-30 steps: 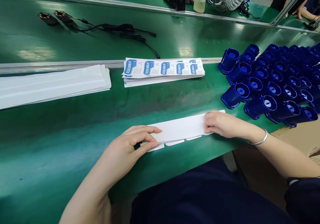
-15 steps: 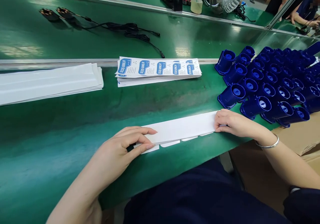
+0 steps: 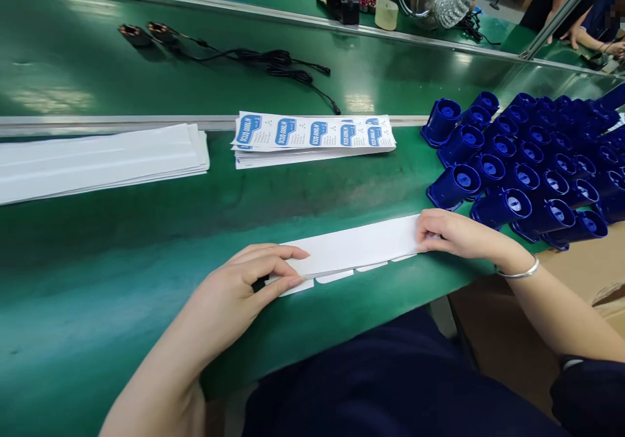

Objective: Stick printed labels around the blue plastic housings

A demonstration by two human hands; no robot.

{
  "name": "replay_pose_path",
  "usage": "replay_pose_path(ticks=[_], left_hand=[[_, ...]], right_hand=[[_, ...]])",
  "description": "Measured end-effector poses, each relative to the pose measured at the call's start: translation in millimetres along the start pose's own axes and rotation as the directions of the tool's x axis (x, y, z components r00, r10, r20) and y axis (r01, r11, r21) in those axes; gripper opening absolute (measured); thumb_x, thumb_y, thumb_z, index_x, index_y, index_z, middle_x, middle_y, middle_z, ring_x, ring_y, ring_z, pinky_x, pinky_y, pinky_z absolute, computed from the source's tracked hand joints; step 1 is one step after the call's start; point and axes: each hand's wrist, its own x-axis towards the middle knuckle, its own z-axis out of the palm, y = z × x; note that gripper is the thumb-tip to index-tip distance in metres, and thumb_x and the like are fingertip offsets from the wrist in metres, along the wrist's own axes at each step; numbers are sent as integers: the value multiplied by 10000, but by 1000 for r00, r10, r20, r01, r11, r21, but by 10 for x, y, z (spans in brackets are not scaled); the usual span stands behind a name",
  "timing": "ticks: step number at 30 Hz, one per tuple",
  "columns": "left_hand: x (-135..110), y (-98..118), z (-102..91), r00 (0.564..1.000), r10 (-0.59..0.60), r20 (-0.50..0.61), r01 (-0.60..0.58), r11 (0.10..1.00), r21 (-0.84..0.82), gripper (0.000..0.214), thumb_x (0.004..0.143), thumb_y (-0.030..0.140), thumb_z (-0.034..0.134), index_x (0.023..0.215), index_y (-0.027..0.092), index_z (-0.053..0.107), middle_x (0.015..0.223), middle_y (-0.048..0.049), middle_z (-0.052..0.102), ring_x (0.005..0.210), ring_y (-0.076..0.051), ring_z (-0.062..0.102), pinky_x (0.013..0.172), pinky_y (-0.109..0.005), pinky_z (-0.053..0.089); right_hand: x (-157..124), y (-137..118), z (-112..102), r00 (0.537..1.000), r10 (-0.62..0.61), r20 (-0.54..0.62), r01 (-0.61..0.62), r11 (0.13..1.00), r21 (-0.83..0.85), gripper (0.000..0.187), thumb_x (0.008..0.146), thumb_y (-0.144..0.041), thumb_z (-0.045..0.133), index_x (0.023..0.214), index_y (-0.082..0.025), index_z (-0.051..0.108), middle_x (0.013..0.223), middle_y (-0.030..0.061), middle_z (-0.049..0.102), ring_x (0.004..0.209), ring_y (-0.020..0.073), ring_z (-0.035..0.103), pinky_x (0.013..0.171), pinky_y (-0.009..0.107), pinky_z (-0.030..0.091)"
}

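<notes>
A long white paper label strip [image 3: 361, 243] lies blank side up near the front edge of the green bench. Rounded white label ends show along its near edge. My left hand [image 3: 249, 281] pinches the strip's left end between thumb and fingers. At the opposite end my right hand [image 3: 448, 234] has its fingers closed on the paper, with the fingertips partly hidden. Beyond the strip sits a stack of blue-and-white printed label sheets [image 3: 317, 135]. A pile of long blank white strips [image 3: 102, 157] is farther left.
Many dark blue plastic cup-shaped housings [image 3: 512, 204] crowd the bench's right side, close to my right hand. Black cables [image 3: 263, 56] lie behind the metal rail [image 3: 215, 123]. Cardboard [image 3: 581, 274] is at the lower right. Other people's arms and hands show at the far back.
Both hands keep their hold on the strip's ends, and the right hand has edged slightly up and left. The background has shifted a little to the right in view.
</notes>
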Motion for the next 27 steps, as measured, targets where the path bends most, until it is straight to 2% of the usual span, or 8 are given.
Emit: replay_pose_path(ticks=[3, 7, 11, 18, 24, 27], left_hand=[[-12, -8, 12, 999, 38, -11, -38, 999, -19, 350, 869, 565, 546, 727, 288, 705, 1215, -10, 704, 1164, -299, 585, 973, -403, 465], [-23, 16, 16, 999, 38, 4, -38, 999, -39, 275, 890, 458, 551, 737, 285, 700, 1213, 4, 699, 1188, -276, 567, 981, -387, 446], [-25, 26, 21, 999, 37, 1, -37, 998, -57, 255, 886, 443, 566, 735, 284, 696, 1211, 10, 698, 1190, -279, 559, 974, -395, 436], [-14, 5, 53, 998, 62, -22, -63, 994, -87, 247, 903, 426, 576, 742, 277, 690, 1202, 4, 694, 1181, -274, 550, 957, -394, 436], [-17, 34, 136, 971, 218, -97, -224, 973, -59, 154, 894, 394, 668, 827, 258, 692, 1167, -14, 679, 1155, -240, 542, 1018, -394, 409], [-10, 79, 173, 971, 195, -140, -208, 974, -89, 183, 879, 341, 689, 726, 240, 681, 1127, -6, 695, 1099, -234, 559, 976, -394, 430]], right_hand=[[-114, 40, 14, 999, -18, -31, 19, 999, 44, 229, 934, -406, 678, 982, -190, 617, 1010, 71, 596, 962, 225, 556, 858, 337, 441], [-128, 136, 33, 999, -36, -41, 38, 997, 61, 231, 1007, -369, 557, 883, -202, 657, 973, 68, 608, 947, 214, 562, 847, 333, 430], [-9, 207, 19, 999, -47, -20, 47, 998, 44, 283, 1021, -371, 526, 848, -189, 657, 876, 53, 610, 846, 193, 564, 774, 313, 430], [62, 193, -6, 997, 29, -68, -35, 995, -98, 292, 1030, -334, 485, 813, -187, 612, 828, 59, 605, 804, 209, 551, 738, 327, 415], [-36, 224, 70, 998, -32, -55, 31, 999, -22, 230, 1008, -406, 534, 906, -218, 617, 956, 69, 624, 953, 239, 561, 843, 353, 432], [-42, 277, 113, 995, -11, -95, 9, 1000, -25, 272, 1014, -431, 511, 869, -227, 617, 914, 55, 628, 905, 227, 570, 814, 344, 430]])
